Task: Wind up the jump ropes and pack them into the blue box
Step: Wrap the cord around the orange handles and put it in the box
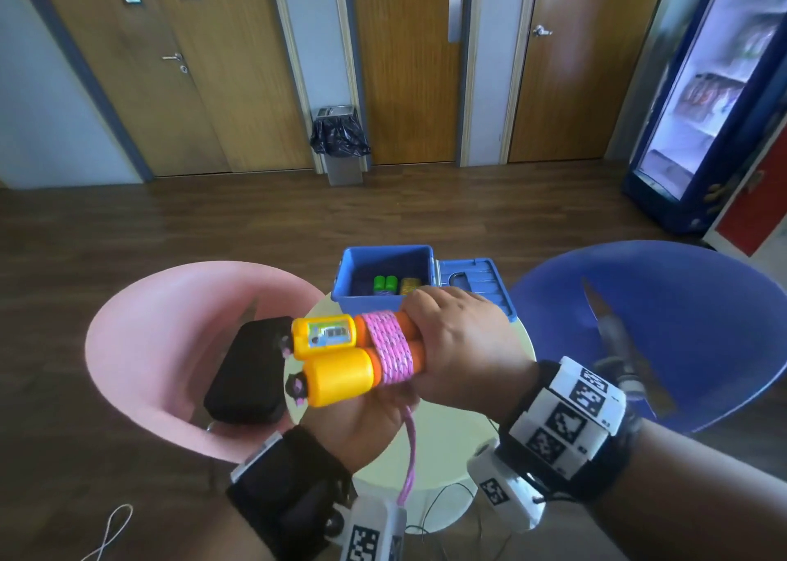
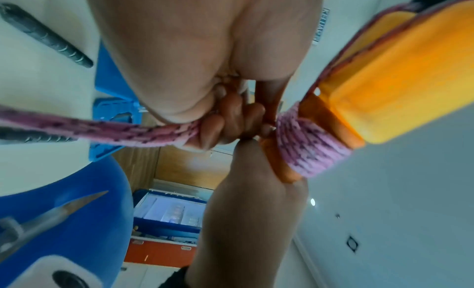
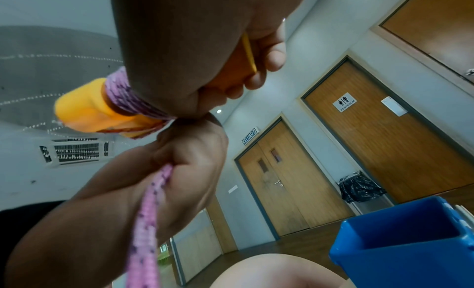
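**Both hands on the half-wound jump rope, above the table**

Nearest me, my left hand point(image 1: 362, 415) sits under the bundle, fingers curled tight on the pink rope point(image 1: 409, 454); the free length trails down past my wrist; in the left wrist view the fingertips point(image 2: 210, 130) pinch that strand right beside the coil; my right hand point(image 1: 460, 347) wraps over the orange grip ends of the two yellow handles point(image 1: 332, 356), fingers curled round them, thumb side hidden so I cannot tell where the thumb lies; the handles lie side by side, roughly level, heads pointing left; the upper one carries a small counter window; several turns of pink rope bind both handles together between the yellow heads and my right hand; all of it is held in the air over the round pale table point(image 1: 451, 445); just beyond, the blue box point(image 1: 370, 301) stands open on the table, lid point(image 1: 477, 279) flopped to its right; green handles point(image 1: 385, 284) and a yellowish item already lie inside; pink chair point(image 1: 149, 326) left with a black case point(image 1: 251, 373) on its seat; blue chair point(image 1: 664, 318) right; far back, wooden doors, a lined bin point(image 1: 340, 143), a drinks fridge point(image 1: 707, 92).
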Demonstrator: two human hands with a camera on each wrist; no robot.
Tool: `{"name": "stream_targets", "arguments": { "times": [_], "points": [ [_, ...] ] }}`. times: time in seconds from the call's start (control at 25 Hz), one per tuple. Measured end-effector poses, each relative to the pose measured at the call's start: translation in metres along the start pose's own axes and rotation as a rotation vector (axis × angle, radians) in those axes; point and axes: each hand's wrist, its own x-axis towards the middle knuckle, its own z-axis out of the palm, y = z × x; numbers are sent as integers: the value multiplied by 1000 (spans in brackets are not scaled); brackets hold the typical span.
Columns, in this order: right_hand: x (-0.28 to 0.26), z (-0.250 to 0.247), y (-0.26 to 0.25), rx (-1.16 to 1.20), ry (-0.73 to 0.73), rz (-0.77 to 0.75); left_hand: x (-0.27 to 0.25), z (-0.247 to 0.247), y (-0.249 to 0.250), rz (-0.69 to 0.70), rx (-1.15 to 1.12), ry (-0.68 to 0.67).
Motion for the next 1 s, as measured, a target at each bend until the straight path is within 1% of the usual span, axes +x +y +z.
{"name": "stream_targets", "arguments": {
  "times": [0.04,0.08,0.12,0.24,0.28,0.32,0.4,0.44,0.48,0.56,0.72,0.8,0.88,1.0],
  "points": [
    [2,-2,-2,-18,-10,39,-2,11,4,48,1,-25],
    [5,-4,-3,-36,-24,77,-3,18,8,102,64,-18],
    [8,-6,-5,-48,-46,117,-4,23,12,162,176,-5],
    [15,-8,-9,-44,-105,221,-2,15,8,369,726,12],
    [17,-7,-10,-44,-104,240,-2,13,3,420,843,4],
    [18,-6,-12,-46,-104,254,-2,10,0,436,863,31],
    [20,-2,-14,-55,-115,274,-1,12,-3,449,826,129],
    [22,0,-13,-63,-126,289,-2,15,-4,441,833,180],
    [24,2,-10,-74,-133,310,-2,16,-6,416,835,202],
    [29,6,0,-110,-139,359,-5,14,-10,314,850,202],
    [32,24,24,-212,-219,396,-11,11,-11,195,1053,119],
    [32,33,32,-269,-291,409,-13,15,-7,134,1112,64],
    [29,39,37,-330,-393,396,-9,13,1,97,1180,43],
    [24,43,34,-414,-517,268,0,5,20,93,1361,9]
  ]
}}
